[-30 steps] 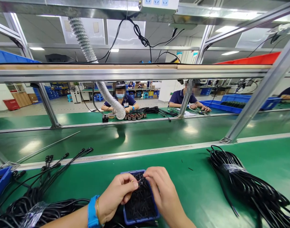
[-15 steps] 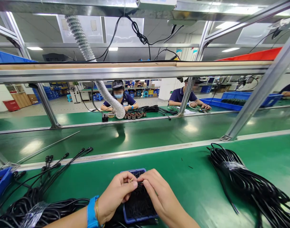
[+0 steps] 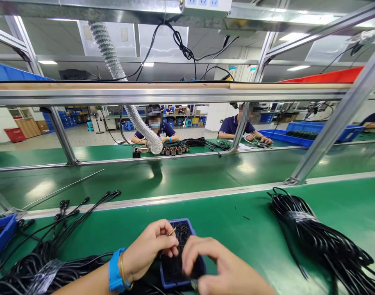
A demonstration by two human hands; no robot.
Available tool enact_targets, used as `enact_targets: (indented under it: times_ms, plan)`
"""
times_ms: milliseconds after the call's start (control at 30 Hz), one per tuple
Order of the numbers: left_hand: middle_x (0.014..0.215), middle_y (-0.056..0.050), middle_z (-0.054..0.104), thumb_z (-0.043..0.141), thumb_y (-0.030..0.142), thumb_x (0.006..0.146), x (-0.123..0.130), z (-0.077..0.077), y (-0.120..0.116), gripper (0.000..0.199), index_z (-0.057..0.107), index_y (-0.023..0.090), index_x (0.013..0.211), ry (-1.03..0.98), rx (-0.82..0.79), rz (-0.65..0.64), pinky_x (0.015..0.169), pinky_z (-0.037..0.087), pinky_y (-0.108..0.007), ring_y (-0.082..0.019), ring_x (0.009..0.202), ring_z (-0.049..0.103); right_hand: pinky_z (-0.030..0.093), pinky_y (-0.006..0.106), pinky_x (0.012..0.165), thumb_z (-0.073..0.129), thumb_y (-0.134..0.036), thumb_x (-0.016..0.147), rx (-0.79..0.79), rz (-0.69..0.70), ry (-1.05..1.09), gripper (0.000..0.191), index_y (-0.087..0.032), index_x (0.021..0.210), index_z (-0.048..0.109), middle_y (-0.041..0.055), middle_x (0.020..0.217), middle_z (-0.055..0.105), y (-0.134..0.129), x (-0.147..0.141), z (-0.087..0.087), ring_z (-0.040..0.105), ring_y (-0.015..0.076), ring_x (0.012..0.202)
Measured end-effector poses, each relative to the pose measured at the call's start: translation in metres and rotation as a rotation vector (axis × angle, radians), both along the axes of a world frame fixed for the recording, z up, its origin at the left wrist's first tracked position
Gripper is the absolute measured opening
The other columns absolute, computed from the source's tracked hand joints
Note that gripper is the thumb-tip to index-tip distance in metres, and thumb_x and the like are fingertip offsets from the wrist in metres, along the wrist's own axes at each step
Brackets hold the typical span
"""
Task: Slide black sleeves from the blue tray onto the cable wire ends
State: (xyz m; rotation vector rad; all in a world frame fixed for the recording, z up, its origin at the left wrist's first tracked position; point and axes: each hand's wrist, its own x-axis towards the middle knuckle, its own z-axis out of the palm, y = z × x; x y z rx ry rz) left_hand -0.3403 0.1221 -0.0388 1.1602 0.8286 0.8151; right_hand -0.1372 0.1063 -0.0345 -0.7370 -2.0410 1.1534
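My left hand (image 3: pixel 155 248), with a blue band at its wrist, is closed in a pinch. A thin gold-coloured piece (image 3: pixel 172 232) sticks up from its fingertips; its lower part is hidden by the fingers. Below both hands stands a small blue bin (image 3: pixel 189 225) filled with short, thin black pieces (image 3: pixel 181 235). My right hand (image 3: pixel 213 260) is over the bin's right side, its thumb well away from the curled fingers. Motion blurs its fingertips, and I see nothing held between them.
Bundled black cables lie on the left (image 3: pixel 24 266) and right (image 3: pixel 316 237) of the green bench. Another blue bin (image 3: pixel 3 235) sits at the left edge. A metal frame (image 3: pixel 181 96) crosses ahead, with a silver hose (image 3: pixel 138 119) hanging down. Co-workers (image 3: pixel 156 129) sit at the opposite bench.
My right hand has parted from the left, moving down and to the right, and its thumb has spread from the fingers. The left hand keeps its pinch, almost in place.
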Motion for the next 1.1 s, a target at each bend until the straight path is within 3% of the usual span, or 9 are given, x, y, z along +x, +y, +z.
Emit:
enact_targets:
  times_ms: [67, 167, 233, 400, 467, 633, 800, 900, 1100]
  plan:
    - [0.069, 0.001, 0.059, 0.072, 0.028, 0.068, -0.002, -0.001, 0.003, 0.025, 0.051, 0.016, 0.076, 0.0, -0.035, -0.017, 0.061, 0.041, -0.023, -0.011, 0.064, 0.057, 0.047, 0.032, 0.081, 0.06, -0.046, 0.088, 0.027, 0.009, -0.031, 0.029, -0.021, 0.079, 0.071, 0.0026, 0.087, 0.071, 0.002, 0.002, 0.0, 0.064, 0.0193, 0.084]
    - [0.06, 0.003, 0.057, 0.076, 0.031, 0.065, -0.003, -0.006, 0.007, 0.031, 0.052, 0.016, 0.077, 0.022, -0.111, -0.051, 0.055, 0.04, -0.023, -0.009, 0.055, 0.054, 0.045, 0.036, 0.079, 0.064, -0.029, 0.088, 0.307, -0.324, -0.249, 0.01, -0.024, 0.091, 0.071, 0.0028, 0.09, 0.071, 0.012, -0.007, -0.017, 0.06, 0.0221, 0.088]
    - [0.058, 0.005, 0.056, 0.079, 0.037, 0.063, -0.002, -0.011, 0.007, 0.038, 0.051, 0.017, 0.079, 0.014, -0.162, -0.061, 0.051, 0.039, -0.022, -0.008, 0.049, 0.052, 0.043, 0.037, 0.077, 0.073, -0.02, 0.08, 0.505, -0.41, -0.473, 0.019, -0.026, 0.098, 0.07, 0.0023, 0.095, 0.071, 0.018, -0.016, -0.033, 0.058, 0.0241, 0.089]
    - [0.059, 0.007, 0.052, 0.08, 0.04, 0.063, 0.001, -0.013, 0.006, 0.041, 0.049, 0.017, 0.078, 0.001, -0.174, -0.053, 0.044, 0.03, -0.02, -0.005, 0.045, 0.046, 0.037, 0.034, 0.067, 0.073, -0.014, 0.08, 0.749, -0.474, -0.669, 0.012, -0.022, 0.073, 0.067, 0.0008, 0.075, 0.066, 0.024, -0.029, -0.055, 0.055, 0.0207, 0.076]
    - [0.059, 0.007, 0.05, 0.075, 0.037, 0.068, 0.002, -0.01, 0.004, 0.034, 0.05, 0.017, 0.078, -0.033, -0.162, -0.016, 0.046, 0.028, -0.019, -0.004, 0.047, 0.043, 0.037, 0.033, 0.066, 0.069, -0.013, 0.083, 0.713, -0.479, -0.641, 0.012, -0.022, 0.075, 0.068, 0.0007, 0.075, 0.065, 0.025, -0.029, -0.055, 0.054, 0.0199, 0.075]
    - [0.06, 0.006, 0.05, 0.071, 0.035, 0.069, 0.004, -0.007, 0.0, 0.03, 0.054, 0.015, 0.084, -0.033, -0.151, 0.042, 0.05, 0.029, -0.02, -0.005, 0.05, 0.043, 0.044, 0.027, 0.071, 0.056, -0.008, 0.09, 0.431, -0.448, -0.371, 0.02, -0.023, 0.087, 0.069, 0.0015, 0.085, 0.067, 0.022, -0.026, -0.051, 0.058, 0.0174, 0.08]
    - [0.054, 0.004, 0.051, 0.065, 0.043, 0.072, 0.008, -0.013, 0.0, 0.033, 0.054, 0.014, 0.082, 0.051, -0.083, 0.025, 0.048, 0.032, -0.021, -0.008, 0.048, 0.045, 0.044, 0.024, 0.063, 0.066, -0.016, 0.085, 0.245, -0.466, -0.178, 0.01, -0.021, 0.077, 0.068, -0.0012, 0.072, 0.066, 0.018, -0.024, -0.048, 0.06, 0.0151, 0.066]
    - [0.055, 0.006, 0.048, 0.063, 0.041, 0.072, 0.009, -0.013, 0.002, 0.028, 0.052, 0.016, 0.079, 0.048, -0.092, 0.053, 0.045, 0.03, -0.02, -0.007, 0.047, 0.043, 0.046, 0.024, 0.069, 0.056, -0.022, 0.093, 0.234, -0.457, -0.06, 0.016, -0.022, 0.081, 0.067, -0.0001, 0.078, 0.067, 0.019, -0.02, -0.044, 0.062, 0.0155, 0.073]
    - [0.058, 0.007, 0.042, 0.06, 0.033, 0.071, 0.009, -0.01, 0.003, 0.018, 0.052, 0.017, 0.073, 0.1, -0.063, 0.042, 0.038, 0.021, -0.018, -0.004, 0.043, 0.033, 0.047, 0.024, 0.073, 0.047, -0.023, 0.097, 0.399, -0.545, 0.03, 0.018, -0.022, 0.089, 0.063, 0.002, 0.083, 0.065, 0.018, -0.015, -0.041, 0.061, 0.016, 0.08]
